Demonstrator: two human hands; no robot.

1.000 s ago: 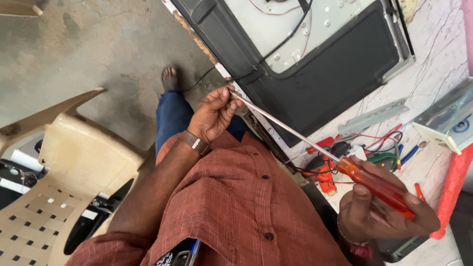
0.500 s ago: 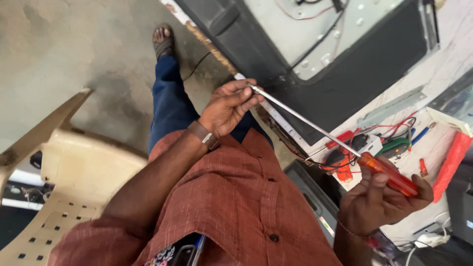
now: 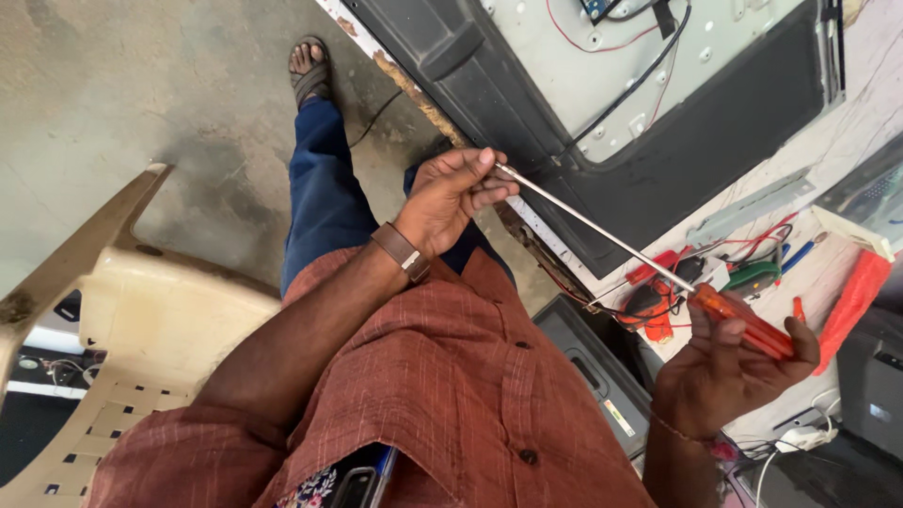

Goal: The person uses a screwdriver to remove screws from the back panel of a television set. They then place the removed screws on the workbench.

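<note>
A long screwdriver with a thin metal shaft and an orange see-through handle runs slantwise in front of my chest. My right hand grips the handle at the lower right. My left hand, with a brown-strapped watch at the wrist, pinches the tip of the shaft between thumb and fingers. Both hands hover over my lap, beside the edge of a work table.
A flat-screen set lies back-up on the table, its grey inner panel and wires exposed. Red and green tools and cables lie near my right hand. A beige plastic chair stands at my left. My sandalled foot rests on concrete.
Both hands keep their hold on the screwdriver. My left hand has slid a little to the right along with the tip, and the view has shifted, so my foot sits higher in frame.
</note>
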